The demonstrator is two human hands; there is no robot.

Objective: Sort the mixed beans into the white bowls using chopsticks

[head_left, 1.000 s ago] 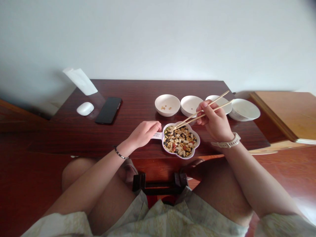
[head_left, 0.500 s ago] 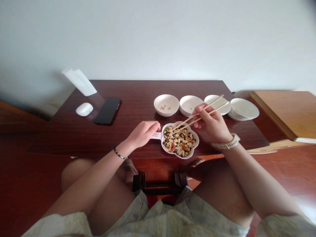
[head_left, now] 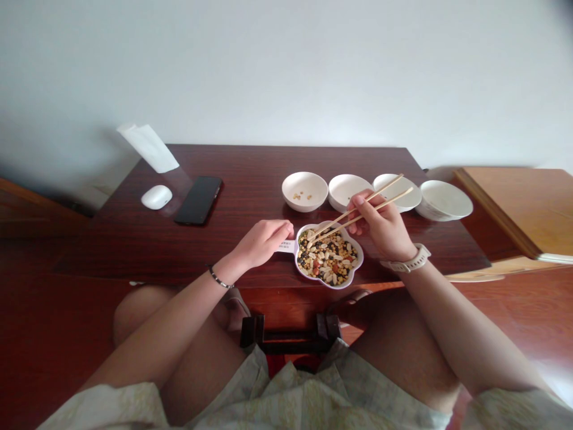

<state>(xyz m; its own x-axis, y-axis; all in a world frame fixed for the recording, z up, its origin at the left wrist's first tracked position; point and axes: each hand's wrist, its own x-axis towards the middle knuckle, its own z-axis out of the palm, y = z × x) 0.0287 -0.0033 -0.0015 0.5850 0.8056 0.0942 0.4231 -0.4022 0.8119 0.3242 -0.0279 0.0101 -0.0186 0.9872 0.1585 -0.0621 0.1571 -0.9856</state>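
My left hand [head_left: 264,242] is closed around the handle of a white flower-shaped dish [head_left: 360,258]. Mixed beans, corn-coloured grains and peanuts [head_left: 331,261] fill the dish. In my right hand [head_left: 380,224] is a pair of wooden chopsticks [head_left: 372,208], their tips down among the nuts on the dish's left side. Behind the dish stands a row of white bowls. The leftmost bowl [head_left: 305,203] holds several small yellowish pieces, and the second bowl [head_left: 336,200] has a small bit in it. My right hand partly covers the second bowl. The third bowl [head_left: 409,194] sits behind the chopsticks' upper ends.
A further white bowl [head_left: 444,209] ends the row at the right. On the dark wooden table [head_left: 250,167], a black phone [head_left: 198,200], a white earbud case [head_left: 156,197] and a folded white paper [head_left: 150,148] lie at left. A lighter wooden cabinet [head_left: 514,197] stands at right.
The chopstick tips have shifted slightly left and down within the nuts and come closer together. The whole view has moved a little; my left hand keeps the handle.
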